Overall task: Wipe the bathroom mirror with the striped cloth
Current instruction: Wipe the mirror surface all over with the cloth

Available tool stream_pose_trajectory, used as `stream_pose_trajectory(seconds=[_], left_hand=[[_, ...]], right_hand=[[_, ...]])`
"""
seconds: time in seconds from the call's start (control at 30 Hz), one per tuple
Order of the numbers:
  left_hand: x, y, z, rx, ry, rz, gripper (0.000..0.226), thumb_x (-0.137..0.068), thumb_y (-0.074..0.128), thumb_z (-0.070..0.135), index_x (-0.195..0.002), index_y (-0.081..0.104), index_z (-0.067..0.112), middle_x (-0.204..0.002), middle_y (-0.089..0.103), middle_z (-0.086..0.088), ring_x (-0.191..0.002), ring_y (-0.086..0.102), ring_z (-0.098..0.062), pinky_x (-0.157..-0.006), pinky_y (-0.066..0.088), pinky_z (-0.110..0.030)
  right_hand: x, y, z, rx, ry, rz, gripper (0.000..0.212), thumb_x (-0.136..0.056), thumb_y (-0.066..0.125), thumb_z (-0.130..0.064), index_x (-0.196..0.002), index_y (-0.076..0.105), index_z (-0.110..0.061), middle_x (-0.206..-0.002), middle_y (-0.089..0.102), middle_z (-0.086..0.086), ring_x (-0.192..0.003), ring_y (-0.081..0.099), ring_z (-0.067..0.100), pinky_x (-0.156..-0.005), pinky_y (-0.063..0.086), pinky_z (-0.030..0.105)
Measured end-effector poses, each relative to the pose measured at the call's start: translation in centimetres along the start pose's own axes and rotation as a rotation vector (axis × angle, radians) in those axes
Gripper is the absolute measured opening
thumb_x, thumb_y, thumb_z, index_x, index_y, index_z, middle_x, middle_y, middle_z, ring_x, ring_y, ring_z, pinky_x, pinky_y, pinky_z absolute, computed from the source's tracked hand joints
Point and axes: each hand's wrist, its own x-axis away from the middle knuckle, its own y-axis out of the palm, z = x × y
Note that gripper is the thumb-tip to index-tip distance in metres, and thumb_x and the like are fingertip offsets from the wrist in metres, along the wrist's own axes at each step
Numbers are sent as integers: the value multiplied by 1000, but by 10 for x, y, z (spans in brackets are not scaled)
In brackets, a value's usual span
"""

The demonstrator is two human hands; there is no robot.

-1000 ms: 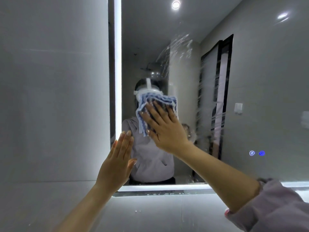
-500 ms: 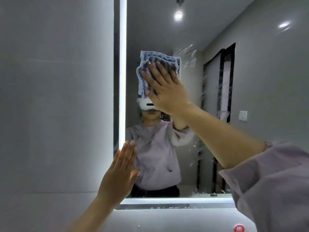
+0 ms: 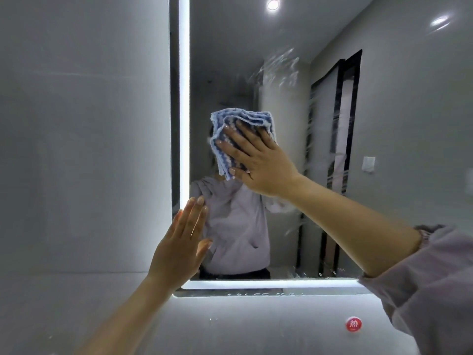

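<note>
The bathroom mirror (image 3: 399,103) fills the wall ahead, with lit strips down its left edge and along its bottom. My right hand (image 3: 258,162) lies flat on the blue-and-white striped cloth (image 3: 231,124) and presses it against the glass at mid height, near the left side. My left hand (image 3: 183,242) rests flat with fingers together on the mirror's lower left corner and holds nothing. Wet smears (image 3: 280,65) show on the glass above and to the right of the cloth.
A grey tiled wall (image 3: 82,149) stands left of the mirror. Below the mirror is a grey wall strip with a round red sticker (image 3: 353,324). The mirror reflects a person, a dark door frame and ceiling lights.
My right hand slid the cloth up the glass and has now brought it back down to mid height. My left hand has stayed at the lower left corner.
</note>
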Motion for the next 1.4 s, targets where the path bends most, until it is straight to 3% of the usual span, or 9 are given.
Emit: stream_pose_trajectory(seconds=[0.1,0.23,0.5,0.63,0.77,1.03,1.2,1.33,1.4], left_hand=[[-10,-14,-1,23,2,60,67,-93,30,54,-142,31,9,-152,29,-12,-138,32,-31,-112,30,-45],[-44,-44,-6,28,-125,183,78,-85,48,57,-143,33,8,-151,30,-15,-139,29,-32,-112,24,-42],[-88,-55,-3,27,-314,187,89,-81,35,67,-143,31,3,-152,26,-19,-138,29,-37,-109,20,-41],[-86,-45,-4,-31,-313,184,90,-83,25,68,-144,27,2,-153,21,-19,-140,25,-37,-112,21,-43],[-87,-39,-7,-41,-318,195,90,-83,27,68,-145,25,4,-154,19,-17,-141,21,-35,-113,20,-42],[-86,-38,-6,-14,-333,197,90,-83,26,70,-148,16,8,-157,11,-13,-144,12,-32,-116,14,-42],[-85,-43,-4,-16,-326,169,90,-84,27,69,-148,14,8,-157,10,-14,-144,12,-31,-117,13,-40],[-84,-47,-4,-23,-328,146,89,-85,31,67,-148,14,7,-158,8,-14,-144,10,-31,-117,-8,-29],[-84,-48,-4,-30,-335,139,89,-85,33,66,-148,15,7,-157,9,-14,-144,10,-30,-116,-11,-28]], right_hand=[[-15,-8,15,11,-2,-15,58,-97,20,-48,-150,24,-25,-158,23,5,-146,18,27,-118,9,47],[-36,-17,28,-4,88,-27,61,-96,18,-50,-152,18,-26,-159,17,4,-147,12,25,-119,6,47],[-62,-22,53,24,88,-10,61,-95,19,-50,-151,18,-27,-159,18,3,-147,12,24,-119,8,47],[-78,-31,73,35,194,-23,61,-97,15,-50,-153,5,-29,-162,2,-1,-148,-3,20,-120,-2,45],[-73,-23,61,-22,317,37,60,-97,15,-49,-152,0,-29,-162,0,1,-148,-5,22,-119,-7,43],[-7,-3,24,-59,194,100,58,-97,32,-45,-150,26,-22,-158,23,7,-146,17,28,-117,16,51],[-25,-16,63,61,82,27,59,-95,33,-46,-150,28,-25,-157,26,6,-145,21,26,-117,10,46],[-54,-36,93,57,217,-44,63,-95,14,-52,-153,11,-28,-161,8,3,-148,4,25,-119,0,46],[-63,-41,103,41,290,-48,63,-95,13,-54,-153,6,-29,-162,2,3,-148,-2,25,-119,-5,45]])
